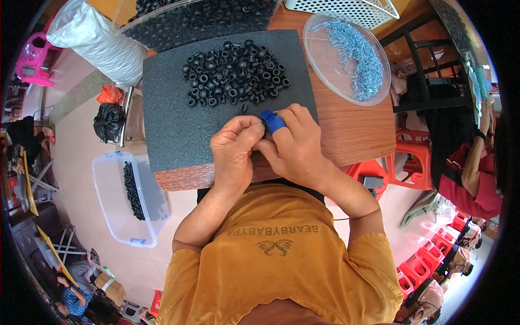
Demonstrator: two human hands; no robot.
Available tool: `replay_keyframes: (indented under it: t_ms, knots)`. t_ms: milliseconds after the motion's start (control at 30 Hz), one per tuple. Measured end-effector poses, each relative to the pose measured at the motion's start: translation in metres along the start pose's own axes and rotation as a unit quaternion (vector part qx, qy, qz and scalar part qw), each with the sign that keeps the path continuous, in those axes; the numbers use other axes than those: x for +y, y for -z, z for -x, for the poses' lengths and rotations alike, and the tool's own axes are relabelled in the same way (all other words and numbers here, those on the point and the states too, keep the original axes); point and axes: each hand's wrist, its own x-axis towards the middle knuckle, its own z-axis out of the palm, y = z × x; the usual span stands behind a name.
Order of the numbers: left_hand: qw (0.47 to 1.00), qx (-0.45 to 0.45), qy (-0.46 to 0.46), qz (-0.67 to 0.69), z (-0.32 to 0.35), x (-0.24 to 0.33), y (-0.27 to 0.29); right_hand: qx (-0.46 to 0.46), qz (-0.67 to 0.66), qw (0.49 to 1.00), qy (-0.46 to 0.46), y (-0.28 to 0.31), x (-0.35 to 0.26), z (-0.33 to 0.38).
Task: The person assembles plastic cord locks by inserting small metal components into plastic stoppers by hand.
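My left hand (pixel 234 146) and my right hand (pixel 297 142) meet over the near edge of a dark grey foam mat (pixel 168 119). Thumb and index finger of the left are pinched together, with a small dark bit showing at their tips. The right hand's fingers are curled in close against it, and a blue wrap (pixel 272 121) covers its index finger. What lies between the right fingertips is hidden. Just beyond the hands is a heap of small black ring-shaped parts (pixel 233 73), with one loose black part (pixel 244 108) nearest to me.
On the wooden table (pixel 357 132), a round clear lid (pixel 319 46) holds tiny blue metallic pieces (pixel 360 59). Behind the mat stands a clear bin (pixel 211 24) of black parts, near a white basket (pixel 352 13). A clear tub (pixel 116 200) sits lower left; red stools (pixel 414 162) stand right.
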Motion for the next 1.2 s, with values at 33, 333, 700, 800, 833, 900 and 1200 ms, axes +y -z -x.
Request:
replay_keyframes:
  t_ms: [33,333,700,800,833,900,1200]
  knots:
    - [1.0,0.004,0.005,-0.006,0.0,0.0,0.001,-0.022,0.015,1.0,0.01,0.002,0.0,-0.001]
    - [0.995,-0.026,0.09,-0.025,0.0,0.01,0.002,-0.04,0.03,0.997,0.059,0.002,0.013,-0.001]
    - [0.99,-0.082,0.052,-0.102,0.002,-0.006,0.013,-0.057,0.019,0.993,0.106,0.0,0.018,-0.003]
    - [0.99,-0.057,0.009,-0.128,0.004,-0.011,0.01,-0.053,0.028,0.99,0.126,-0.001,0.017,-0.002]
    - [0.989,-0.05,-0.01,-0.137,0.005,-0.012,0.009,-0.058,0.032,0.989,0.132,-0.003,0.019,-0.001]
    - [0.988,-0.04,-0.02,-0.15,0.006,-0.013,0.007,-0.064,0.036,0.988,0.139,-0.005,0.02,0.001]
    - [0.965,-0.004,-0.081,-0.251,0.006,-0.019,0.007,-0.099,0.066,0.973,0.196,-0.002,0.019,0.001]
